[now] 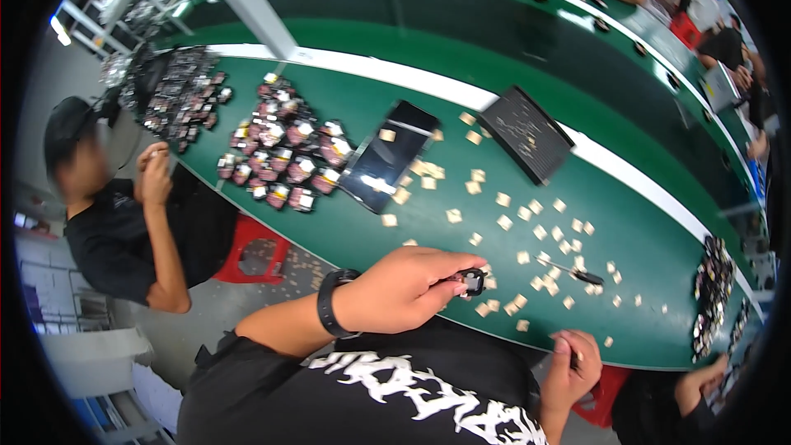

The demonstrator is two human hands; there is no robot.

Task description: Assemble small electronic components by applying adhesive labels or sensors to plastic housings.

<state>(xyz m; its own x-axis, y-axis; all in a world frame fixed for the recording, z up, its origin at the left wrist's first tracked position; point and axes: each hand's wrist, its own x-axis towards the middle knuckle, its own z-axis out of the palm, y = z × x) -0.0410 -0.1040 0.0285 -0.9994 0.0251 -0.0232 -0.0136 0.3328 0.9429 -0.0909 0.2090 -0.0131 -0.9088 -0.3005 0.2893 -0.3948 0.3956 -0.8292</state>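
In the head view, your left hand (397, 290) pinches the small black part (473, 282), probably light, stiff and best held by its sides, at the near edge of the tabletop (651, 239); your right hand (570, 369) is curled, its hold unclear.

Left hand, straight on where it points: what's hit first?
Likely a pale square piece just beyond the small black part in the left hand; height above the green table is unclear, so it may pass over.
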